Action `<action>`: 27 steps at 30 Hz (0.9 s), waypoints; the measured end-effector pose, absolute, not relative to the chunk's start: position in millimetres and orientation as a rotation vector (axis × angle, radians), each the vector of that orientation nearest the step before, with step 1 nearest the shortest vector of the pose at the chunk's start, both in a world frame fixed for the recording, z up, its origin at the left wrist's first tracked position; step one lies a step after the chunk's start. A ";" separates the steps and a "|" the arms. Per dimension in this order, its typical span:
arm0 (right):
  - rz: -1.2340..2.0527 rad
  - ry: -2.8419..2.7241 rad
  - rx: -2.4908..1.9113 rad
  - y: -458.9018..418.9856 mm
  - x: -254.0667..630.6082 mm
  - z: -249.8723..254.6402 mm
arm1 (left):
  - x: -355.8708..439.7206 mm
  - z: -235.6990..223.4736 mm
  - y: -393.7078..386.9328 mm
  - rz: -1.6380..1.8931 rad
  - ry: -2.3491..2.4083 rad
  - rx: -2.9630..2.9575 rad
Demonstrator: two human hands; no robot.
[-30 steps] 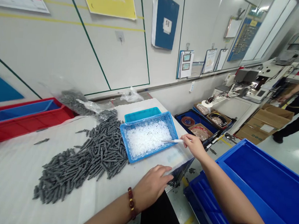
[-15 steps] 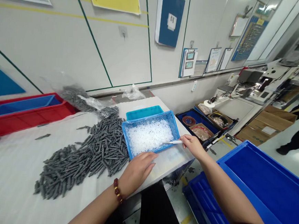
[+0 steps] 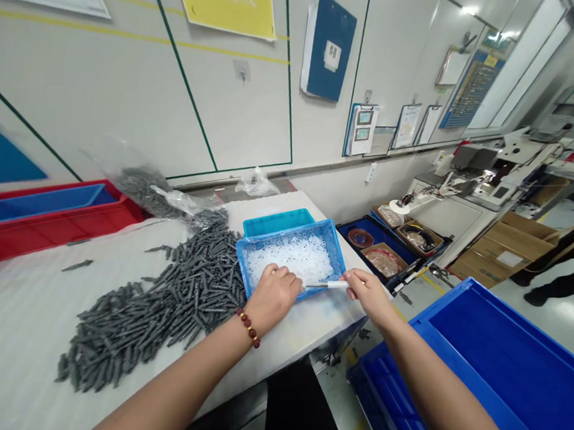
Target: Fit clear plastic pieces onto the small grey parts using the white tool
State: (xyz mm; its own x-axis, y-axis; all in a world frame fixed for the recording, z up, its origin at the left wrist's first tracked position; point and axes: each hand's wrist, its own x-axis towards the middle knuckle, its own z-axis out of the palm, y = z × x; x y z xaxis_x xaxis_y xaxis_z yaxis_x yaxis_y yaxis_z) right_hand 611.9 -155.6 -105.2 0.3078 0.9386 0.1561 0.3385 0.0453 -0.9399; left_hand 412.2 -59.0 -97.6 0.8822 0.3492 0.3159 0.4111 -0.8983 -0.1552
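A blue basket [image 3: 339,245] holds many small white translucent pieces [image 3: 309,250], some ring-like. My right hand [image 3: 366,294], at the basket's right front corner, is closed round a white-handled tool [image 3: 336,284] with a thin metal shaft pointing left. My left hand [image 3: 275,297] is over the basket's front edge, its fingers curled together by the tool's tip. Whatever those fingers pinch, if anything, is hidden. Left of the basket lies a large heap of dark grey pointed plastic parts [image 3: 176,299].
Behind the basket stands a teal tray [image 3: 279,222]. A red bin [image 3: 67,224] with a blue one inside is at the far left, near plastic bags [image 3: 145,187] of grey parts. Large blue crates [image 3: 504,364] stand to the right. A person's legs [image 3: 566,263] show at far right.
My left hand has moved up and right from the basket's front edge to the tool's tip, and its fingers have curled. The tool has shifted slightly; the camera view has tilted a little.
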 end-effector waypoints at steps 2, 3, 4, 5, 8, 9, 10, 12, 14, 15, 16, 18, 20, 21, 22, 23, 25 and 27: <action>0.611 -1.284 -1.525 -162.4 599.8 -103.3 | 409.7 -100.3 -66.7 -0.451 -0.505 -2.857; 0.569 -1.310 -1.525 -165.4 592.9 -104.4 | 408.2 -101.1 -71.2 -0.468 -0.482 -2.874; 0.540 -1.333 -1.519 -168.1 585.9 -106.7 | 406.7 -101.4 -75.9 -0.481 -0.469 -2.891; 0.525 -1.348 -1.510 -170.4 579.2 -109.7 | 405.3 -101.3 -80.3 -0.492 -0.460 -2.907; 0.528 -1.352 -1.475 -174.1 565.0 -117.8 | 402.4 -98.8 -89.7 -0.499 -0.452 -2.945; 0.542 -1.353 -1.464 -174.0 563.1 -118.9 | 401.5 -97.7 -91.0 -0.498 -0.456 -2.954; 0.565 -1.360 -1.452 -172.9 562.9 -118.9 | 400.4 -96.6 -91.2 -0.508 -0.470 -2.957; 0.607 -1.360 -1.435 -167.3 566.5 -116.1 | 397.1 -94.6 -89.1 -0.568 -0.536 -2.928; 0.596 -1.307 -1.433 -156.7 573.6 -111.3 | 391.3 -93.3 -84.8 -0.679 -0.633 -2.852; 0.555 -1.260 -1.439 -149.7 577.5 -108.9 | 387.6 -93.2 -82.5 -0.740 -0.690 -2.806; 0.495 -1.207 -1.449 -142.0 581.2 -106.7 | 383.5 -93.5 -80.4 -0.793 -0.745 -2.762; 0.370 -1.135 -1.479 -125.5 587.3 -103.7 | 374.8 -95.3 -77.2 -0.859 -0.834 -2.700; 0.267 -1.126 -1.527 -109.9 591.2 -101.9 | 367.0 -98.4 -75.7 -0.875 -0.891 -2.668; 0.233 -1.135 -1.551 -103.3 592.5 -101.3 | 363.7 -100.1 -75.4 -0.872 -0.907 -2.663; 0.210 -1.146 -1.572 -97.5 593.4 -100.7 | 361.0 -101.7 -75.2 -0.868 -0.920 -2.662; 0.197 -1.157 -1.585 -92.9 594.1 -100.2 | 358.7 -103.1 -75.1 -0.864 -0.935 -2.661; 0.192 -1.178 -1.594 -86.4 595.0 -99.0 | 355.5 -105.1 -74.6 -0.856 -0.955 -2.664; 0.193 -1.199 -1.594 -83.3 595.2 -97.7 | 353.5 -106.4 -73.7 -0.860 -0.963 -2.665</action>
